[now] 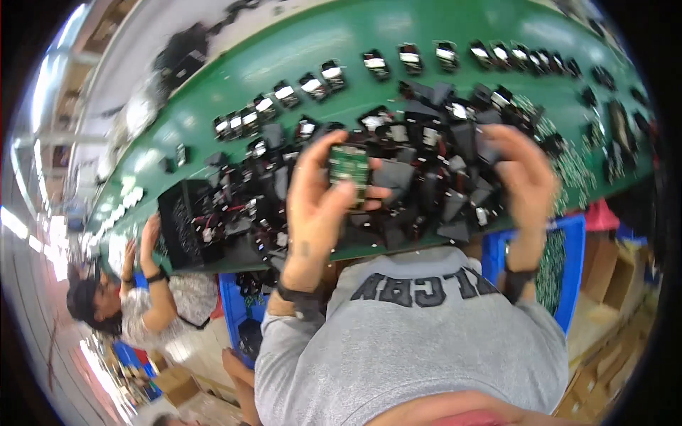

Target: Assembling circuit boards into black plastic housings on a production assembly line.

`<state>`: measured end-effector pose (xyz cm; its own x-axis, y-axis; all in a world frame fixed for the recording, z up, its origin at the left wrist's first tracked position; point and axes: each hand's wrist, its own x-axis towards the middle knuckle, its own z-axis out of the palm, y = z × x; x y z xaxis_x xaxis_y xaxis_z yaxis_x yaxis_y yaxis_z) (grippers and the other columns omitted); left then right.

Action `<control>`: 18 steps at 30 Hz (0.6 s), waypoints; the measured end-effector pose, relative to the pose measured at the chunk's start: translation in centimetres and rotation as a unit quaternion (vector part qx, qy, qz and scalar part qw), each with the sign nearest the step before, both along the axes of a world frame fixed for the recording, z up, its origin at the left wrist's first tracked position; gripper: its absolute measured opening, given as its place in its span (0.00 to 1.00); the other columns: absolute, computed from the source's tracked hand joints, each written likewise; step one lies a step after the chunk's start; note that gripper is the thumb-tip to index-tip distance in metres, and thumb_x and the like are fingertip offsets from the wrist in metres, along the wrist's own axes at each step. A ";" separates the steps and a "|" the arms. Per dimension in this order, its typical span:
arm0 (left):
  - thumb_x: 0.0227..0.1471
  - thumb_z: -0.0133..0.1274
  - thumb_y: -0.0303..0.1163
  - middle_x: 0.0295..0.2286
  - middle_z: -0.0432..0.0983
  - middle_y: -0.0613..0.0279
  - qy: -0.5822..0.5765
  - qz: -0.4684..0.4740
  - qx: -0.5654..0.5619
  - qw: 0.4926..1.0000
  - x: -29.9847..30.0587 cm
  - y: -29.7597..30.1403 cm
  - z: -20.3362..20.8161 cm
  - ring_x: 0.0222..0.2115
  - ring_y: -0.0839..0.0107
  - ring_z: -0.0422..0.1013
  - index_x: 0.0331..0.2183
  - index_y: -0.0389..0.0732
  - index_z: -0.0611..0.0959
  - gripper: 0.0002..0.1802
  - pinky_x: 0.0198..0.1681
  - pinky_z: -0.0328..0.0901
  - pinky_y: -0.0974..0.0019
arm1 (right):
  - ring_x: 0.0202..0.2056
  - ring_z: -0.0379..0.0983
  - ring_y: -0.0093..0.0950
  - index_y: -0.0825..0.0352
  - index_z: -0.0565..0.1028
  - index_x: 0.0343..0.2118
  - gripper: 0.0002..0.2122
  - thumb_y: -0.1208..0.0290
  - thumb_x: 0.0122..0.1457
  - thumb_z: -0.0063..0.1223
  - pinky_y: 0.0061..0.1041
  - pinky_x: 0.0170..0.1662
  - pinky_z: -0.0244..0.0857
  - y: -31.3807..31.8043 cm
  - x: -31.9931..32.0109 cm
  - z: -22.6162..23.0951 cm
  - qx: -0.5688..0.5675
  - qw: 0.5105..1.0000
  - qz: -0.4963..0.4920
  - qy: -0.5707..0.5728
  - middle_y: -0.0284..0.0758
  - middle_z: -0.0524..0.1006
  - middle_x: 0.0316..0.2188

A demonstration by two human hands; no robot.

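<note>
My left hand [312,202] is closed around a small green circuit board [348,167], the thumb lying across its lower part. Pale components show on the board's face. Over the right side of a heap of black and grey plastic parts [394,177], my right hand [526,174] is slightly blurred. Its thumb and fingers are bent but apart. A dark grey piece shows by those fingertips; it looks like part of the heap, and I see no firm grip on it. Both wrists wear dark bands.
Black units with white labels [410,59] stand in a row along the green table [284,60]. Green boards [574,170] lie scattered at right. Blue bins [577,266] flank me below the table edge. At left, a co-worker [142,298] reaches near a black box [186,224].
</note>
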<state>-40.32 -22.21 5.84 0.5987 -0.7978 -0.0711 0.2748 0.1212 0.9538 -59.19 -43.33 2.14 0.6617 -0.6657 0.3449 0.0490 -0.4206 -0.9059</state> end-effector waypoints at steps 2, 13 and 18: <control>0.52 0.50 0.28 0.40 0.73 0.47 -0.129 0.052 -0.034 0.990 5.7 2.1 1.3 0.35 0.60 0.75 0.54 0.39 0.62 0.28 0.36 0.71 0.64 | 0.48 0.70 0.26 0.73 0.73 0.47 0.14 0.74 0.61 0.46 0.24 0.53 0.60 -4.1 -5.2 -0.1 -0.030 0.965 -0.254 0.055 0.38 0.76 0.45; 0.38 0.59 0.39 0.31 0.78 0.44 -0.505 0.238 0.571 0.601 45.7 17.2 -13.1 0.36 0.50 0.74 0.31 0.37 0.83 0.18 0.42 0.68 0.56 | 0.56 0.61 0.39 0.67 0.67 0.54 0.27 0.51 0.58 0.48 0.30 0.57 0.53 -26.6 -23.2 -17.2 -0.187 0.832 -0.353 0.385 0.45 0.66 0.55; 0.43 0.54 0.38 0.29 0.79 0.48 -0.581 0.280 0.602 0.471 40.9 13.4 -13.0 0.37 0.53 0.75 0.31 0.40 0.83 0.14 0.42 0.69 0.58 | 0.54 0.63 0.41 0.69 0.72 0.49 0.20 0.59 0.60 0.47 0.34 0.56 0.55 -24.2 -21.2 -16.8 -0.264 0.804 -0.348 0.402 0.46 0.68 0.52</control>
<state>0.58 -8.83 -7.18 0.8840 -0.2918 0.3652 -0.2704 -0.9565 -0.1096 -80.38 -67.51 -14.68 0.3435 -0.8724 0.3477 -0.8777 -0.4300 -0.2117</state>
